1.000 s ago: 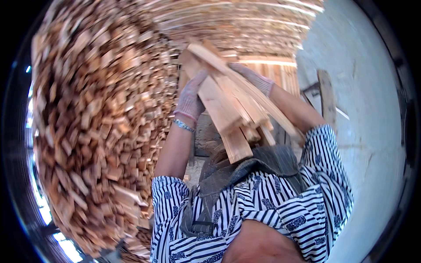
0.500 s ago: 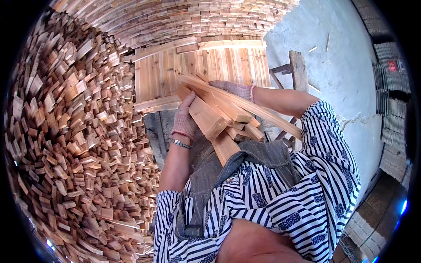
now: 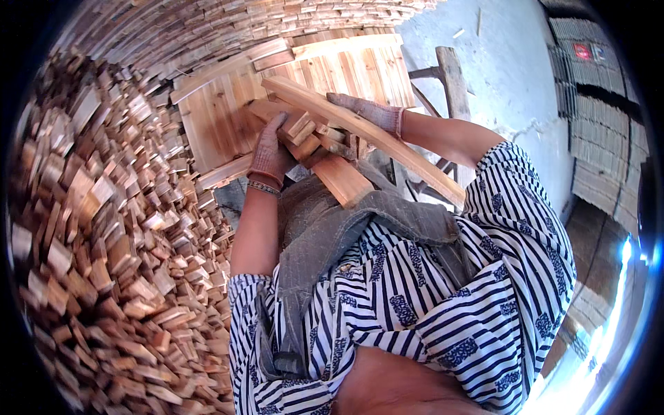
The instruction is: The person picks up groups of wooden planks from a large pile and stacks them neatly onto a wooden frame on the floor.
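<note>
Stacked offcuts fill the left of the view as a wall of short wood blocks [image 3: 104,263], with a pale concrete floor [image 3: 512,76] to the right and a flat panel of joined boards [image 3: 290,90] lying ahead of the person. Left hand [image 3: 271,149], in a worn work glove, is closed round the near ends of a bundle of wooden slats [image 3: 325,149] held at chest height above the panel. Right hand [image 3: 366,111], also gloved, lies curled over the top of a long slat [image 3: 366,135] that runs diagonally down across the striped sleeve [image 3: 512,228]. Risk noted: the bundle is uneven and the pieces cross one another, so a loose inner slat could slide out and drop onto the panel or the floor; the long slat could lever against the forearm. Compared with half a second ago, the bundle sits lower and nearer the panel, and the panel shows more fully.
</note>
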